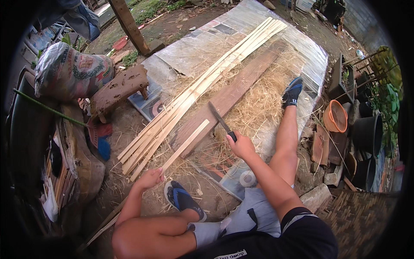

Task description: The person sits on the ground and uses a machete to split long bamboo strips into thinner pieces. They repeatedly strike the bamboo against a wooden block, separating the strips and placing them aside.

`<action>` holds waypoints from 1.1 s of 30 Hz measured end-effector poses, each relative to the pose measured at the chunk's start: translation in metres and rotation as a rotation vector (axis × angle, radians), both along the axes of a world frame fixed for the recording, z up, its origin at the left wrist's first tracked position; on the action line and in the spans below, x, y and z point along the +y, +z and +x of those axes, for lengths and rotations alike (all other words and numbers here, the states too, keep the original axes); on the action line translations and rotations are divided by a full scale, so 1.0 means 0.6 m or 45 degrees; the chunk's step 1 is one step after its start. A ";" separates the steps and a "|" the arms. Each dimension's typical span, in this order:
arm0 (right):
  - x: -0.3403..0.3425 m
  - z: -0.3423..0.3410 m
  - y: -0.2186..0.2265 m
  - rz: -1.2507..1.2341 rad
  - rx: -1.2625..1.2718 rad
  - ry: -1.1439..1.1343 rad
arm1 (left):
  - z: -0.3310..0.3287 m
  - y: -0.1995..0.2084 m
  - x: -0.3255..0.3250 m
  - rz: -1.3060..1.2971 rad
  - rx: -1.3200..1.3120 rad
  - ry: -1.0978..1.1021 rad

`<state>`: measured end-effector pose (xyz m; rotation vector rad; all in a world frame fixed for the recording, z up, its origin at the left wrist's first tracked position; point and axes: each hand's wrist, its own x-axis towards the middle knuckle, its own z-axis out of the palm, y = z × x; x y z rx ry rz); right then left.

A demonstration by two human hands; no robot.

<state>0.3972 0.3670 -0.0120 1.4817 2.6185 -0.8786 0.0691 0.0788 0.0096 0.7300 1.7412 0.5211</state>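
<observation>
Closed around the near end of a pale wooden strip point(188, 142) is my left hand point(150, 178); the strip slants up and right across a brown plank point(230, 97). My right hand point(242, 146) grips the black handle of a knife point(221, 118), its blade pointing up and left over the plank, close to the strip's far end. Beside the plank on the left lies a long bundle of similar pale strips point(202, 86). Curly shavings point(258, 103) are heaped along the plank's right side.
Under everything spreads a grey printed sheet point(310, 47). A stuffed sack point(73, 71) and a low wooden bench point(118, 90) stand at the left. My legs flank the plank's near end. An orange basin point(335, 116), black buckets point(367, 134) and a woven mat point(358, 220) are on the right.
</observation>
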 end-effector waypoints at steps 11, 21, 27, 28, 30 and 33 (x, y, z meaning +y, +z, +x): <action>0.076 0.062 -0.023 0.123 -0.080 -0.264 | 0.024 0.296 0.046 -0.235 0.603 -0.133; 0.058 0.039 -0.060 -0.022 0.176 -0.371 | -0.122 0.156 -0.170 -0.206 0.625 0.217; 0.064 0.037 -0.046 -0.081 0.058 -0.313 | -0.120 0.017 -0.276 -0.201 0.705 0.146; 0.063 0.043 -0.053 -0.048 0.078 -0.335 | -0.107 0.041 -0.240 -0.245 0.783 0.083; 0.066 0.059 -0.066 0.015 0.124 -0.386 | -0.090 0.121 -0.152 -0.333 0.945 -0.052; 0.061 0.038 -0.064 -0.027 0.167 -0.375 | -0.085 0.206 -0.129 -0.417 0.966 -0.009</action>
